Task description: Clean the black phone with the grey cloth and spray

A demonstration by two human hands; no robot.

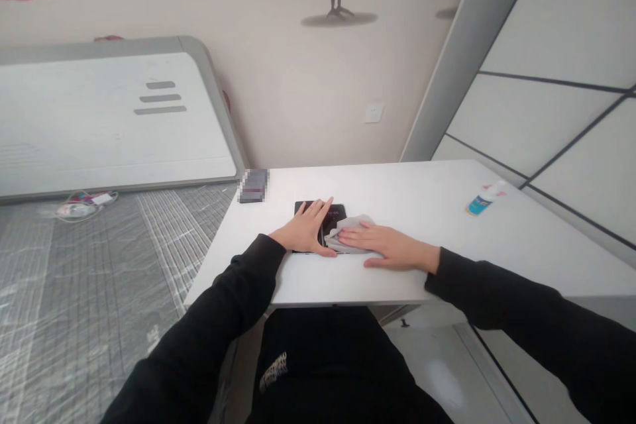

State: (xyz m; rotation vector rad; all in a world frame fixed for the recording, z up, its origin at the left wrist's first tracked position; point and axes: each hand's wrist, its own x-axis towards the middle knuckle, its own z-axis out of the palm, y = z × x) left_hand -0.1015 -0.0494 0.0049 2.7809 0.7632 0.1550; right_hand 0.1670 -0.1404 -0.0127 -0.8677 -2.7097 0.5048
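A dark tablet-like device [338, 211] lies flat near the front of the white table, with small clock digits on its lit screen. My left hand [307, 228] rests on its left part, fingers spread and the thumb along the lower edge. A light grey cloth [358, 220] is crumpled over the device's right part. On top of the cloth lies my right hand [385, 244], palm down, with fingers stretched out flat and the thumb apart toward me. Hand and cloth hide much of the screen's lower right.
A small bottle with a blue label [479, 200] is at the right side of the white table [397, 189]. At the back left corner lies a blurred-out dark item [254, 185]. Left of the table stands a plastic-covered bed [99, 291]; cabinet doors [556, 93] rise on the right.
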